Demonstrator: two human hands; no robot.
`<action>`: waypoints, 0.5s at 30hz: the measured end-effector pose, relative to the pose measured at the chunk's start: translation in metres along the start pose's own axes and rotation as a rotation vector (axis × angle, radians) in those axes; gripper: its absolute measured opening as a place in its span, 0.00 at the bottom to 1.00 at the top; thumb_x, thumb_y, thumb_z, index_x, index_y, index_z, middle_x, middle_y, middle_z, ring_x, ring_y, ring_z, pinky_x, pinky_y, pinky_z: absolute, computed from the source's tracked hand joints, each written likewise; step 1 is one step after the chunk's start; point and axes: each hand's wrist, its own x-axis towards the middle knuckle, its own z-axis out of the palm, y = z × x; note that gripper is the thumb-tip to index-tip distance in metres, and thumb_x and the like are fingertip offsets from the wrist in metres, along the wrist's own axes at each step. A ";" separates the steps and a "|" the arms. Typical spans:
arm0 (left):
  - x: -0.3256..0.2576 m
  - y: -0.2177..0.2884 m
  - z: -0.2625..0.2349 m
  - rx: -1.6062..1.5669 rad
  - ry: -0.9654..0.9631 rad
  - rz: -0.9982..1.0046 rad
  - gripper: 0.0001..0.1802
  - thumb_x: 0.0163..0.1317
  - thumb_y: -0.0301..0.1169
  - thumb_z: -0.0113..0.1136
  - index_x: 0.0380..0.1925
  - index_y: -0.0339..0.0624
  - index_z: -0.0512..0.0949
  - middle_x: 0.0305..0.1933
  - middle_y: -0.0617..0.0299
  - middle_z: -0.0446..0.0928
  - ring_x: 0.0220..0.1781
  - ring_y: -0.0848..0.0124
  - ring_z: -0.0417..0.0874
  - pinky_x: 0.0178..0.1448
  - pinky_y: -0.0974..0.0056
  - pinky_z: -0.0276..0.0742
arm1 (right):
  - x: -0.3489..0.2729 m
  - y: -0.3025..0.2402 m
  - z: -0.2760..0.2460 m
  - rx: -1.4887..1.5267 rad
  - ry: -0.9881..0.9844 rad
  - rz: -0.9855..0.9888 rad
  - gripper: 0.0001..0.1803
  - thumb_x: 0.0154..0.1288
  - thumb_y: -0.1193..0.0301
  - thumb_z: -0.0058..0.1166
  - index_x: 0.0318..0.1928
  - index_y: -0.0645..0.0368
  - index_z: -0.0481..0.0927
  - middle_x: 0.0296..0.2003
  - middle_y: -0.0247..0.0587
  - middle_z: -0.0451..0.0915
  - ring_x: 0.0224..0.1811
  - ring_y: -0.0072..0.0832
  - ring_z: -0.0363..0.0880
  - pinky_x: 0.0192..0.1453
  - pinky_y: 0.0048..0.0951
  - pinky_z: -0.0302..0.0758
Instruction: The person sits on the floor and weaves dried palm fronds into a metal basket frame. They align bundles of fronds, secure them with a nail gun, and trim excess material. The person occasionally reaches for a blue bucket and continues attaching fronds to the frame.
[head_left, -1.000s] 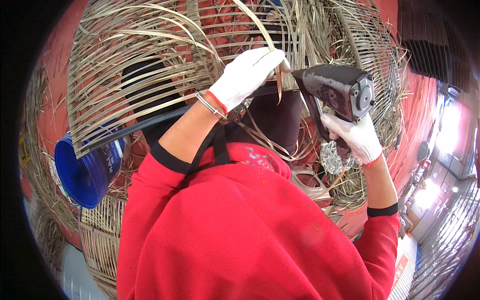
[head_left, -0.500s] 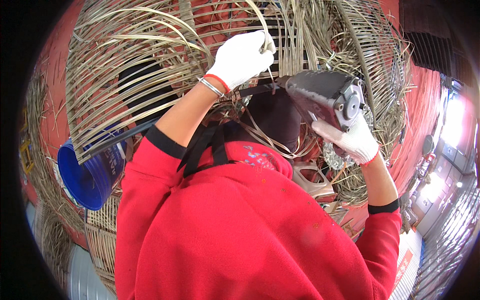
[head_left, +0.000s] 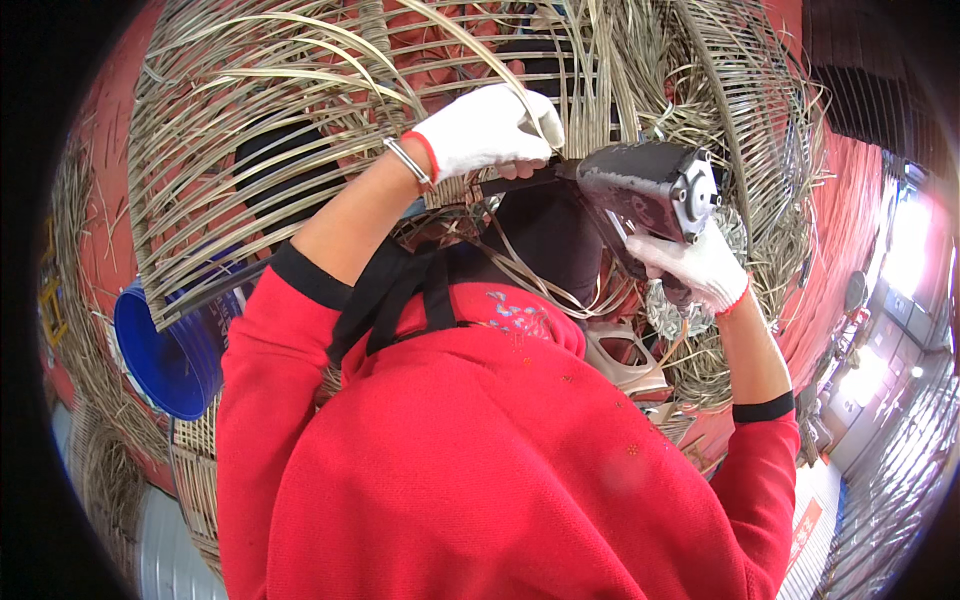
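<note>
My right hand (head_left: 705, 268), in a white glove with red trim, is wrapped round the grip of a dark grey pneumatic staple gun (head_left: 640, 172). The gun's nose points left, close to the fingertips of my left hand (head_left: 487, 130). Also gloved, that hand pinches a long pale wicker strip (head_left: 462, 40) between thumb and fingers. Its lower fingers curl down by a dark frame bar (head_left: 518, 182). A half-woven wicker panel (head_left: 235, 130) with many parallel strands spreads to the left. Whether the nose touches the bar is hard to make out.
A blue bucket (head_left: 165, 355) stands at the left. Bundles of loose wicker strands (head_left: 650, 60) hang at the far middle, with a curved woven section (head_left: 745, 110) to the right. Scattered strands lie on the red floor (head_left: 105, 235). A beige plastic stool (head_left: 625, 360) sits near my lap.
My left hand has moved slightly down and right, its fingers now lower by the bar. The staple gun has tipped more level, with its rear end a little higher and further left.
</note>
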 end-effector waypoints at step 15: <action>0.020 -0.028 0.010 0.480 0.295 0.231 0.14 0.59 0.40 0.64 0.34 0.40 0.79 0.24 0.58 0.80 0.26 0.66 0.82 0.37 0.62 0.77 | -0.028 -0.004 -0.010 0.019 0.096 -0.015 0.30 0.59 0.76 0.68 0.62 0.62 0.74 0.51 0.35 0.80 0.46 0.19 0.77 0.50 0.24 0.76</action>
